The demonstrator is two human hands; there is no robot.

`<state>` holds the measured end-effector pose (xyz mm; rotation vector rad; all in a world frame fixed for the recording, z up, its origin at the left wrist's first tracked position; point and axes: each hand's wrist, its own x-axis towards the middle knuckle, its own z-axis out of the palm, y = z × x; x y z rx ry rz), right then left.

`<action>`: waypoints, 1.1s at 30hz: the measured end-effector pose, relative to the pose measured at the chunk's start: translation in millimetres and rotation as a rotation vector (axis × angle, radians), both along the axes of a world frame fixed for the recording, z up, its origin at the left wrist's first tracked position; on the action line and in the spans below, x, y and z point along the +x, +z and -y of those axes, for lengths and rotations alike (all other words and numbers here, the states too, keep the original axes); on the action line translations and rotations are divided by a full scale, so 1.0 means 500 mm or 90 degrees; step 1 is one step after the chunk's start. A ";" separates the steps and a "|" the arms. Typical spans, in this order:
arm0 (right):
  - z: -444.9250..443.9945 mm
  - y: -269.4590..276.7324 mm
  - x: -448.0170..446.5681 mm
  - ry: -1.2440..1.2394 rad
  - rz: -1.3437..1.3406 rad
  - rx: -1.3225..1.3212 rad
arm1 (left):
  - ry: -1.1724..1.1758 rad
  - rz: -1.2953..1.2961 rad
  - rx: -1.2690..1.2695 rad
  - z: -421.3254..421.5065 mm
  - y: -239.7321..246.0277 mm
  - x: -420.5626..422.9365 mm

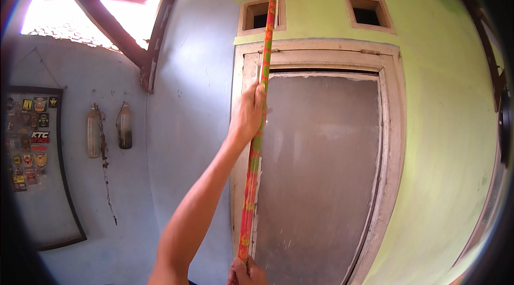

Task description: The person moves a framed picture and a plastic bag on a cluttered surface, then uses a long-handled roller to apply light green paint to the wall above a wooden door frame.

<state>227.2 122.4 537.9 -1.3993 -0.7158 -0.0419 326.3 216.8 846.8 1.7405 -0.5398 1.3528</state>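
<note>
A long pole point(266, 64) with a red, green and orange pattern and an orange end runs nearly upright through the middle of the head view. My left hand point(249, 112) grips its middle at the height of the upper door frame. Lower down, at the bottom edge, my right hand point(247, 272) is closed around the pole. Above the orange end a thin dark rod reaches the picture's top edge; whatever it carries is out of view. Behind the pole stand a whitish wooden door frame point(391, 124) and a grey-brown door panel point(321, 156).
Two square vents point(369, 11) sit in the light green wall point(437, 84), which has darker green patches near its top. On the blue wall point(192, 84) at left hang two bottles point(125, 126) and a framed panel point(60, 164) with stickers. A brown wooden brace point(104, 16) crosses the upper left.
</note>
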 end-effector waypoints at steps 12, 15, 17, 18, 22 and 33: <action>-0.050 -0.425 0.054 0.028 -0.239 -0.098 | -0.072 -0.137 -0.053 0.005 -0.382 -0.056; -0.047 -0.432 0.054 0.034 -0.263 -0.079 | -0.110 -0.187 -0.080 0.009 -0.443 -0.075; -0.047 -0.433 0.054 0.040 -0.272 -0.072 | -0.181 -0.262 -0.129 0.004 -0.477 -0.084; -0.045 -0.437 0.054 0.043 -0.277 -0.072 | -0.237 -0.311 -0.165 -0.002 -0.493 -0.089; -0.042 -0.446 0.057 0.059 -0.295 -0.068 | -0.316 -0.346 -0.212 -0.004 -0.544 -0.102; -0.008 -0.502 0.107 0.171 -0.419 -0.085 | -0.230 -0.351 -0.252 -0.028 -0.628 -0.169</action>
